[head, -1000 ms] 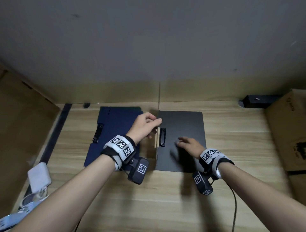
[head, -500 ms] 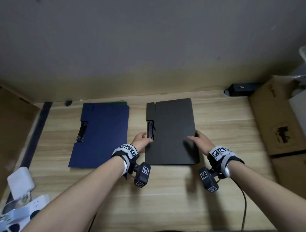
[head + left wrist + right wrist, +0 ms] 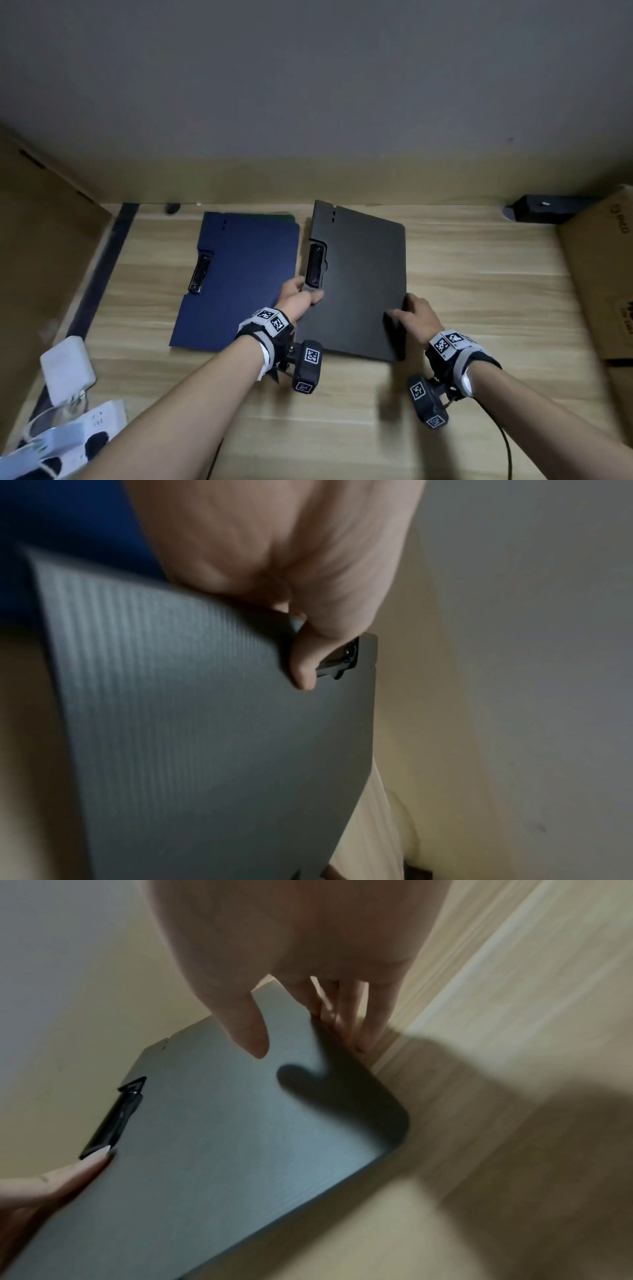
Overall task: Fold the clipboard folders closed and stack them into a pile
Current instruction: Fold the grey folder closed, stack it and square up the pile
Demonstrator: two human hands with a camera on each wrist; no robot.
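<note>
The black folder [image 3: 363,274] is folded closed and held by both hands over the wooden table [image 3: 479,291], toward the middle of the table and a little right of centre. Its left edge sits higher than its right, so it looks tilted, with the clip [image 3: 314,265] showing through a notch on the left side. The left hand [image 3: 297,299] pinches that left edge just below the clip: the thumb [image 3: 303,666] lies on top of the cover and the other fingers are hidden beneath. The right hand [image 3: 416,317] grips the right edge near the near corner, with the thumb [image 3: 250,1031] on the cover and the fingers [image 3: 349,1015] curled over the edge and under it. In the right wrist view the rounded near corner of the folder stands clear of the table and throws a shadow on the wood.

Just to the left lies the blue folder [image 3: 239,281], closed and flat on the table, its own clip [image 3: 199,275] on its left side. A thin green edge peeks out along its far side. The two folders are just beside each other, and the black one's left edge comes close to the blue one's right edge.

Farther out, cardboard boxes [image 3: 603,274] stand at the right, a small black device [image 3: 544,209] sits at the far right by the wall, and a white charger [image 3: 66,370] and a power strip [image 3: 78,435] lie at the near left.
</note>
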